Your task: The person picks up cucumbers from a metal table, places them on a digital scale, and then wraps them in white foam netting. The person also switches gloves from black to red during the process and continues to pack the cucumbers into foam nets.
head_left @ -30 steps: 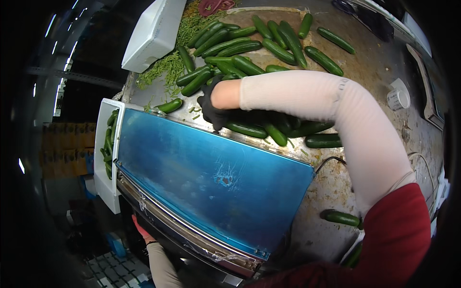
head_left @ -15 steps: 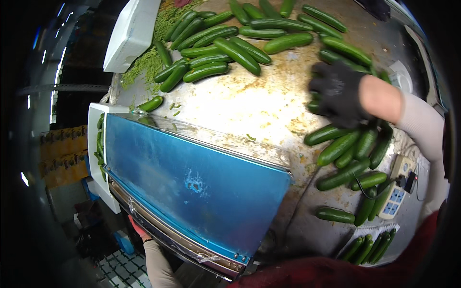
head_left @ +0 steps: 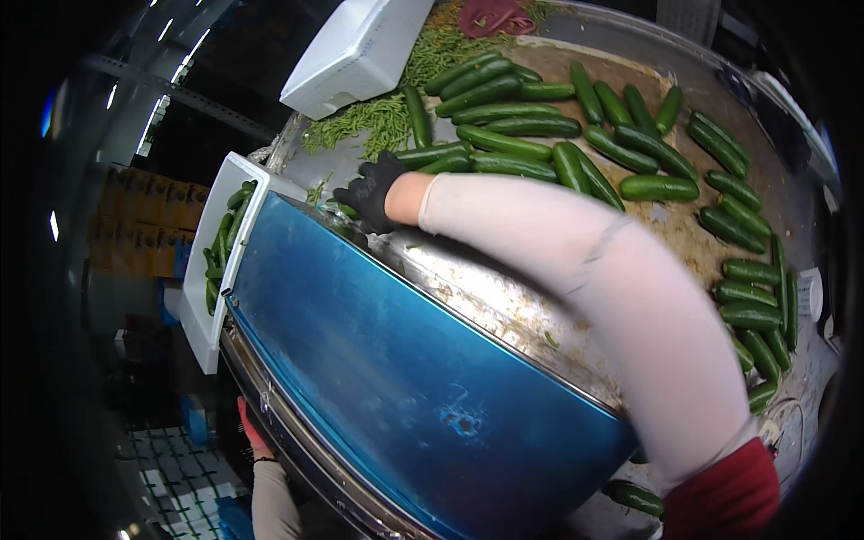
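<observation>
My right hand [head_left: 371, 191], in a black glove, reaches across to the far left end of the blue metal-topped machine [head_left: 360, 351]. Its fingers curl down over a green cucumber [head_left: 347, 211], of which only a small part shows beneath the glove. Low at the left, my left hand [head_left: 254, 430], reddish-pink at the fingers, is beside the machine's near side; most of its fingers are hidden. Beyond my right forearm lie loose cucumbers [head_left: 513, 144] on the metal table.
A white foam box [head_left: 216, 297] with cucumbers stands at the machine's left end. Another foam box [head_left: 351, 63] sits at the back left beside scattered green bean-like pods [head_left: 369, 126]. A dark red cloth [head_left: 493, 18] lies at the back. More cucumbers [head_left: 751, 315] lie along the right.
My right hand has swung from the cucumbers at the right to the one at the machine's far left end. The view has shifted; my left hand stays at the machine's near side.
</observation>
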A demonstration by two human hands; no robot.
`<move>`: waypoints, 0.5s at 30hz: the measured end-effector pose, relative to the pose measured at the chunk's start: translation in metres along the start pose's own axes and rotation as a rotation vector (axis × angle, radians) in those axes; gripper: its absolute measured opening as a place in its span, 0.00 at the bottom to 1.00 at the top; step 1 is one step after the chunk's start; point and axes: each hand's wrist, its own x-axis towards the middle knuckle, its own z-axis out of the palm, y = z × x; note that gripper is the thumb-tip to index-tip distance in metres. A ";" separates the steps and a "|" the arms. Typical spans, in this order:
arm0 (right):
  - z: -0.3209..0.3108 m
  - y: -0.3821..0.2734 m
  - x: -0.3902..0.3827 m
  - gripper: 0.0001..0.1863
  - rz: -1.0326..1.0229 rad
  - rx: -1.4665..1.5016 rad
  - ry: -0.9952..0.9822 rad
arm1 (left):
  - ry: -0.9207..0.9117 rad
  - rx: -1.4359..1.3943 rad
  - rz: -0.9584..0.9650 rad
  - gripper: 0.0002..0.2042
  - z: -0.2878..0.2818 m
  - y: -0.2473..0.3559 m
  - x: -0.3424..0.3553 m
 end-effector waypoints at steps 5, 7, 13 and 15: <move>0.016 0.011 0.002 0.15 0.097 -0.239 -0.028 | -0.031 -0.165 -0.104 0.28 0.002 -0.002 0.010; -0.001 0.031 -0.025 0.19 0.029 -0.204 0.009 | -0.079 -0.196 -0.127 0.28 -0.004 -0.004 0.007; -0.050 0.077 -0.078 0.29 0.136 -0.127 -0.330 | -0.128 -0.286 -0.057 0.30 0.040 0.004 0.001; -0.061 0.071 -0.114 0.30 0.159 -0.178 -0.314 | -0.190 -0.323 -0.048 0.29 0.036 0.005 0.002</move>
